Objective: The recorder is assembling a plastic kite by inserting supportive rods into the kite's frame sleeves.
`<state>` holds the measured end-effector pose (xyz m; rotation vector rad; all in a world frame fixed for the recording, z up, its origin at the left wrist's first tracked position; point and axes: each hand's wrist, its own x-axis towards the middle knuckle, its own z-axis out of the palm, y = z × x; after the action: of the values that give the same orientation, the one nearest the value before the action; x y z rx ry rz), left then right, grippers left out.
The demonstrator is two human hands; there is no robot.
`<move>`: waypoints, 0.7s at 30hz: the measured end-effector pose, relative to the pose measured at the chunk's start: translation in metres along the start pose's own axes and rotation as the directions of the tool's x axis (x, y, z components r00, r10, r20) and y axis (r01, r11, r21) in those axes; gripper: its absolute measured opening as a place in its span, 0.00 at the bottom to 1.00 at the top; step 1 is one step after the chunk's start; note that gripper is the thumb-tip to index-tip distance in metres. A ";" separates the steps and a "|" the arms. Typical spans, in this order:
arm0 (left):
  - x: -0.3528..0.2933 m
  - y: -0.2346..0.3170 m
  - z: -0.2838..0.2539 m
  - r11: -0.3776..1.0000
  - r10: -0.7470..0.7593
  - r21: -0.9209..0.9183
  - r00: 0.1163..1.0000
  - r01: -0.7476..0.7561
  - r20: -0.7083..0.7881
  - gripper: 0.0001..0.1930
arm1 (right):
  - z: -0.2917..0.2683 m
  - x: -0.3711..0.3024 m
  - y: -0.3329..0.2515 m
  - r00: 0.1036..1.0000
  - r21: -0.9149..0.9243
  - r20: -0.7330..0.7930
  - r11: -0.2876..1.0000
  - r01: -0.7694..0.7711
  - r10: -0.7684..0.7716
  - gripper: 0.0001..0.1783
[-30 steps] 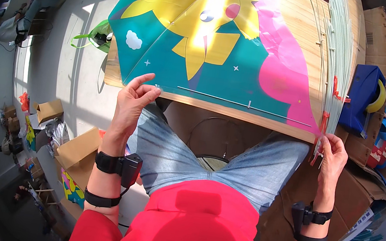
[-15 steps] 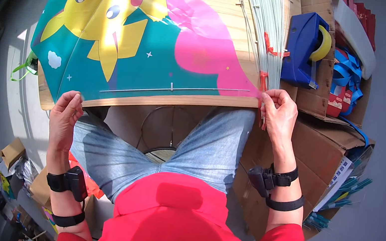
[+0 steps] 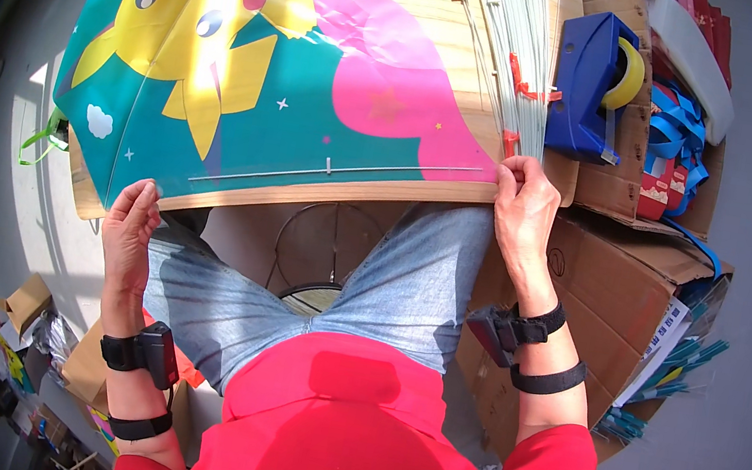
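Printed sheet (image 3: 296, 85) lies on the wooden table (image 3: 344, 190) before you, your left hand (image 3: 131, 226) pinched closed at its near left edge, your right hand (image 3: 526, 210) likewise at its near right corner, what they grip indiscernible, with a thin rod (image 3: 328, 169) just beyond and a rod bundle (image 3: 527, 47) farther off.

Looks like a small craft workshop: on the wooden counter (image 3: 403, 189), a printed plastic sheet (image 3: 276, 121); along the counter's right edge, a bundle of thin pale rods (image 3: 524, 42); by that edge, a blue tape dispenser (image 3: 577, 85) and a cardboard box (image 3: 600, 187) with blue ribbon (image 3: 670, 136); beyond the near left corner, an opened carton (image 3: 26, 303).
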<state>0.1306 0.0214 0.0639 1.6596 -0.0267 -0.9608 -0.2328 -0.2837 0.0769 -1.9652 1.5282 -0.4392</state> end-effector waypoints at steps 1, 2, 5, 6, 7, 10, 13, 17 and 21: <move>0.002 -0.001 0.000 1.000 0.000 0.003 1.000 0.000 0.001 0.11 | 0.002 0.001 0.001 0.999 -0.028 -0.015 0.999 0.034 -0.035 0.06; 0.005 -0.001 -0.002 1.000 0.000 0.002 1.000 0.000 0.004 0.11 | 0.003 0.002 0.001 0.997 -0.056 -0.029 0.996 0.068 -0.070 0.06; 0.008 -0.003 -0.009 0.998 0.053 -0.030 0.999 -0.052 0.014 0.11 | 0.005 0.004 -0.007 1.000 0.019 -0.013 1.000 -0.020 0.020 0.08; 0.006 -0.001 -0.009 0.996 0.069 -0.047 0.998 -0.070 -0.015 0.10 | 0.005 0.004 -0.010 1.000 0.025 -0.006 1.000 -0.018 0.019 0.08; 0.005 0.001 -0.010 0.994 0.086 -0.062 0.995 -0.088 -0.046 0.10 | 0.005 0.004 -0.012 0.998 0.030 0.007 0.998 -0.055 0.055 0.08; 0.010 -0.005 -0.004 0.993 0.082 -0.092 0.996 -0.079 0.032 0.11 | -0.002 0.004 -0.004 0.997 0.014 0.012 0.997 -0.074 0.074 0.08; 0.008 -0.003 0.007 0.994 0.083 -0.073 0.996 -0.081 0.027 0.10 | -0.005 0.001 -0.002 0.994 0.003 0.018 0.994 -0.112 0.112 0.08; 0.006 -0.002 0.010 0.998 0.060 -0.027 0.998 -0.061 -0.021 0.10 | -0.002 -0.001 -0.003 0.998 -0.044 0.013 0.997 -0.068 0.069 0.07; 0.004 -0.002 0.016 0.994 0.070 0.090 0.996 -0.066 -0.045 0.10 | 0.000 0.000 0.001 0.999 -0.042 -0.003 0.998 -0.036 0.036 0.07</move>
<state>0.1229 0.0067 0.0602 1.7518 -0.0941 -0.8783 -0.2338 -0.2834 0.0763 -1.9659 1.5839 -0.3978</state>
